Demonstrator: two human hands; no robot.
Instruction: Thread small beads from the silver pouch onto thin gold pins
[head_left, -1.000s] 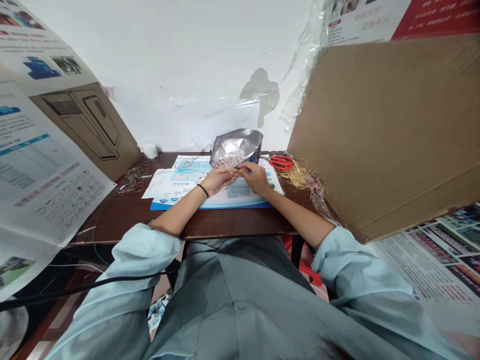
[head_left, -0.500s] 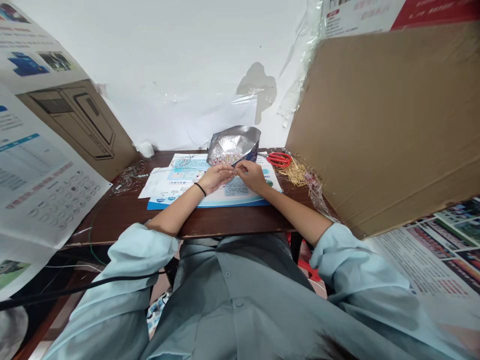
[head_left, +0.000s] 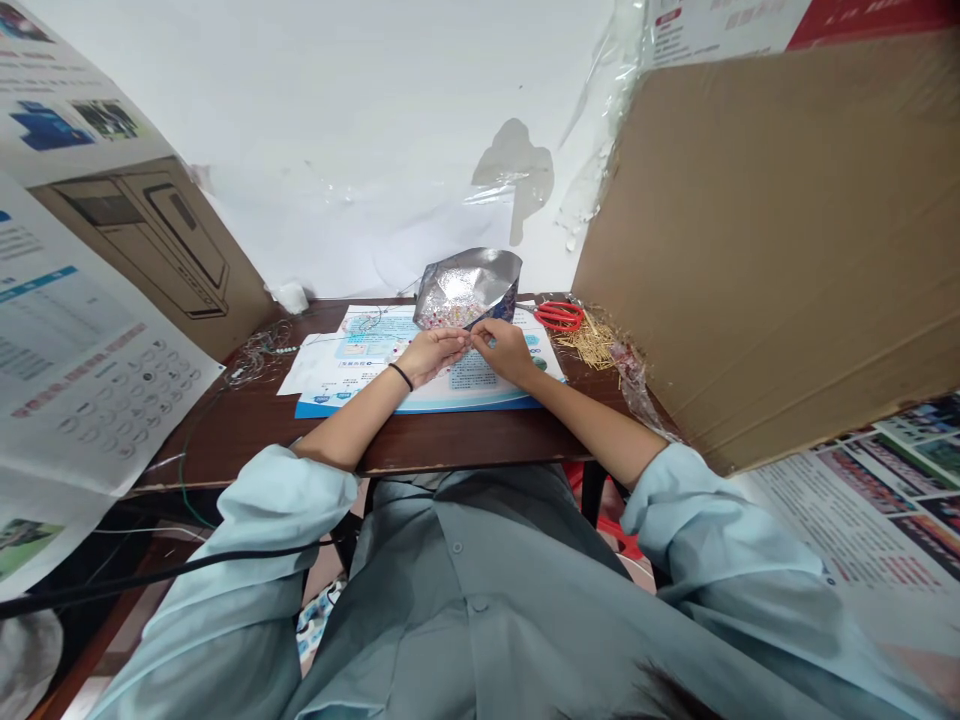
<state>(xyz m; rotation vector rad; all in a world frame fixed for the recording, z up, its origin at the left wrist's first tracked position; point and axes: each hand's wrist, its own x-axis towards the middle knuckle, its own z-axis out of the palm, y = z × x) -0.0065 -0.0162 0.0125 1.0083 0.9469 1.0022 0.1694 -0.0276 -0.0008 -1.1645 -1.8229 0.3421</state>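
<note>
My left hand [head_left: 435, 354] is turned partly palm up over the printed sheets [head_left: 360, 400], its fingers pressed together at the tips. Against those fingertips, my right hand [head_left: 501, 350] makes a pinch with thumb and forefinger. Whatever lies between the fingers is too small to make out. Right behind both hands stands a silver-lined bag [head_left: 469, 285], its mouth wide and small coloured beads [head_left: 450, 314] inside it. A thin strand runs leftward from near my left hand to a few pale beads [head_left: 285, 351] on the table.
Red-handled scissors [head_left: 559, 316] lie right of the bag, beside a heap of thin golden sticks [head_left: 591, 345] and crumpled clear plastic [head_left: 631, 375]. Tangled clear thread [head_left: 255, 362] is at the table's left. Cardboard panels [head_left: 765, 230] flank the dark wooden table [head_left: 450, 440].
Both hands stay almost in place, with only slight finger movement at the fingertips. The view has shifted a little.
</note>
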